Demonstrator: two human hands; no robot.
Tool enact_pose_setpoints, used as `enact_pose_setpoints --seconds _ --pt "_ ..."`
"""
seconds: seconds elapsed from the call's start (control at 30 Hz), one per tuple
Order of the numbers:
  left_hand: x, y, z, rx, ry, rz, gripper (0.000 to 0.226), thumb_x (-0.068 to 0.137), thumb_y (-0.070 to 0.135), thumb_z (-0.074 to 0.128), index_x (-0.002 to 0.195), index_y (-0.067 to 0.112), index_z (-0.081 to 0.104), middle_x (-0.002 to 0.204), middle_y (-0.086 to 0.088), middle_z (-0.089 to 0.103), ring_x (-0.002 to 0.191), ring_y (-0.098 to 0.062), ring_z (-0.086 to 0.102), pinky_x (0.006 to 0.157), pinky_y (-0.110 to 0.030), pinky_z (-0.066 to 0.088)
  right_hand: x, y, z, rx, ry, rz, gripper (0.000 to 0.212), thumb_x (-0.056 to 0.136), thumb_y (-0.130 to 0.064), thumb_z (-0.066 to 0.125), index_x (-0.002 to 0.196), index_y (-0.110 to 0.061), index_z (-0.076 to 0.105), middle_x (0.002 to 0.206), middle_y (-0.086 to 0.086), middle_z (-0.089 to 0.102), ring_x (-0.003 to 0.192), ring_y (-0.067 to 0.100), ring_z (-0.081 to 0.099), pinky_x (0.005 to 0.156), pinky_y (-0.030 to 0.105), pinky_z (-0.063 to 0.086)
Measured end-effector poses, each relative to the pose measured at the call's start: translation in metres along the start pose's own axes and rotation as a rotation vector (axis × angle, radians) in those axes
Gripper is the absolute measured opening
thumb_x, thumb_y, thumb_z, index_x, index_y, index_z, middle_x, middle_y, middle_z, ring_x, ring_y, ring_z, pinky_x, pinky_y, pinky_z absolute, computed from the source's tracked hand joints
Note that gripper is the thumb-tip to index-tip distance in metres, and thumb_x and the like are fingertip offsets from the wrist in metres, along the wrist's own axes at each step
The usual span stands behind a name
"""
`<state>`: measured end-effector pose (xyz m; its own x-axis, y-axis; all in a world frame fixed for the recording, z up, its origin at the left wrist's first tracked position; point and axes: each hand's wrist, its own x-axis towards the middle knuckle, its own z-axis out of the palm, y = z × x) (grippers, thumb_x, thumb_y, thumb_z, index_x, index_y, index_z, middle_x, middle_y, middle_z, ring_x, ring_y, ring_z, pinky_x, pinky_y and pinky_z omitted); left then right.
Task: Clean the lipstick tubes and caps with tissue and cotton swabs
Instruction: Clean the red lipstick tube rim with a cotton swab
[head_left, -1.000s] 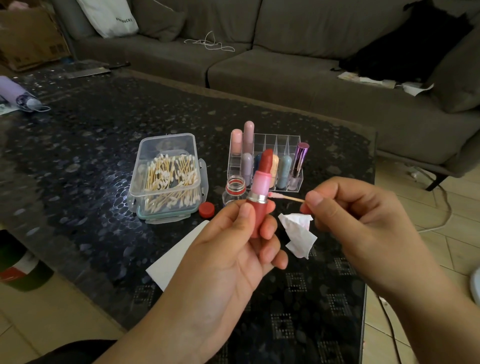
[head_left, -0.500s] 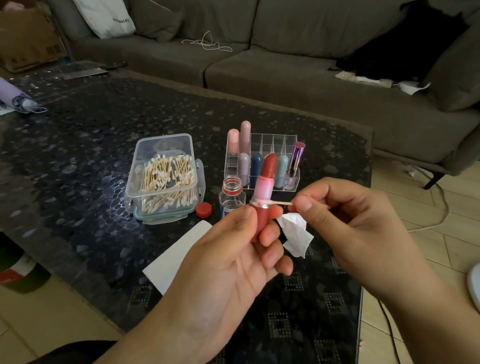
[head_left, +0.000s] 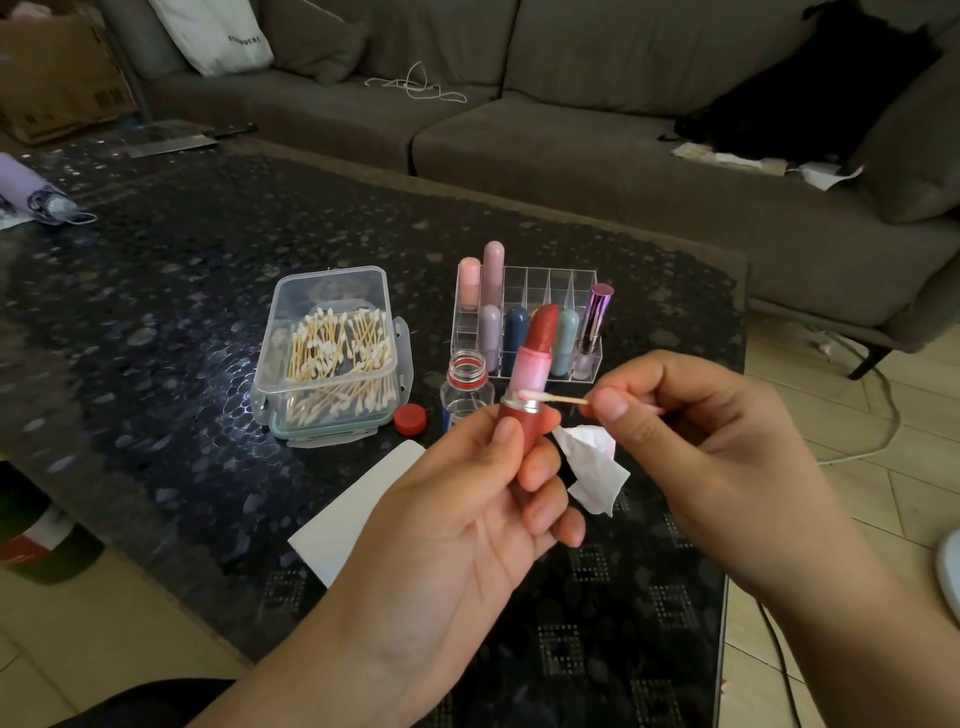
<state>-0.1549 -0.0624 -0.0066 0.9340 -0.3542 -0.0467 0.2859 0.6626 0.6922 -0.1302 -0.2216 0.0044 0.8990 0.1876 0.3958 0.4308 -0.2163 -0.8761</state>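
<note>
My left hand (head_left: 467, 514) holds an uncapped red lipstick tube (head_left: 530, 384) upright above the table, its red bullet wound out above a pink inner sleeve. My right hand (head_left: 691, 441) pinches a cotton swab (head_left: 553, 397) by its wooden stick. The swab's tip touches the silver collar of the tube. A crumpled white tissue (head_left: 592, 467) lies on the table just under both hands. A flat white tissue (head_left: 358, 509) lies to the left, partly hidden by my left hand.
A clear box of cotton swabs (head_left: 332, 353) stands open on the dark table (head_left: 156, 312). Behind the hands are a clear organizer (head_left: 540, 291) with several capped lipsticks, a small open bottle (head_left: 465, 387) and its red cap (head_left: 410, 418). A grey sofa (head_left: 571, 130) lies beyond.
My right hand has brought the swab leftward and down, from beside the pink sleeve to the silver collar. The tube stays upright in my left hand.
</note>
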Motion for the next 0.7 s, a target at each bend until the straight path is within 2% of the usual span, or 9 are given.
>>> enact_pose_setpoints --seconds 0.27,0.4,0.5,0.6,0.7 --pt "0.0 0.0021 -0.0006 0.013 0.0 0.017 0.021 0.079 0.022 0.054 0.085 0.01 0.07 0.066 -0.003 0.044 0.054 -0.013 0.042 0.055 -0.027 0.047 0.0 -0.0006 -0.0028 -0.024 0.032 0.0 0.019 0.077 -0.043 0.06 0.078 -0.026 0.067 0.062 -0.007 0.056 0.059 0.0 0.049 0.057 0.01 0.04" --pt "0.0004 0.0013 -0.0003 0.02 -0.005 0.017 0.021 0.078 0.023 0.054 0.083 0.011 0.071 0.065 -0.002 0.045 0.053 -0.013 0.043 0.055 -0.027 0.047 -0.0007 -0.0027 -0.0021 -0.013 0.032 0.002 0.014 0.078 -0.039 0.066 0.075 -0.025 0.067 0.061 -0.01 0.054 0.058 -0.001 0.048 0.055 0.009 0.039" --pt "0.0006 -0.0003 0.0002 0.024 -0.019 0.008 0.021 0.076 0.024 0.056 0.082 0.013 0.072 0.064 -0.001 0.046 0.052 -0.012 0.043 0.055 -0.026 0.047 -0.0011 -0.0037 0.0008 -0.004 0.012 -0.008 0.016 0.077 -0.04 0.062 0.077 -0.025 0.067 0.061 -0.011 0.055 0.058 0.0 0.049 0.056 0.01 0.04" --pt "0.0015 0.0 -0.0006 0.023 -0.017 0.008 0.021 0.077 0.024 0.055 0.084 0.012 0.072 0.065 -0.001 0.046 0.053 -0.012 0.043 0.055 -0.027 0.047 -0.0003 -0.0033 -0.0002 -0.006 0.016 0.003 0.011 0.079 -0.035 0.068 0.076 -0.025 0.067 0.061 -0.011 0.054 0.058 0.0 0.048 0.056 0.01 0.04" --pt "0.002 0.0009 -0.0015 0.019 -0.015 0.017 0.021 0.078 0.023 0.055 0.084 0.012 0.072 0.065 -0.002 0.046 0.053 -0.013 0.043 0.055 -0.027 0.047 0.0001 -0.0026 -0.0018 -0.012 0.024 0.0 0.016 0.078 -0.04 0.064 0.077 -0.025 0.067 0.062 -0.011 0.054 0.059 -0.001 0.048 0.057 0.01 0.04"
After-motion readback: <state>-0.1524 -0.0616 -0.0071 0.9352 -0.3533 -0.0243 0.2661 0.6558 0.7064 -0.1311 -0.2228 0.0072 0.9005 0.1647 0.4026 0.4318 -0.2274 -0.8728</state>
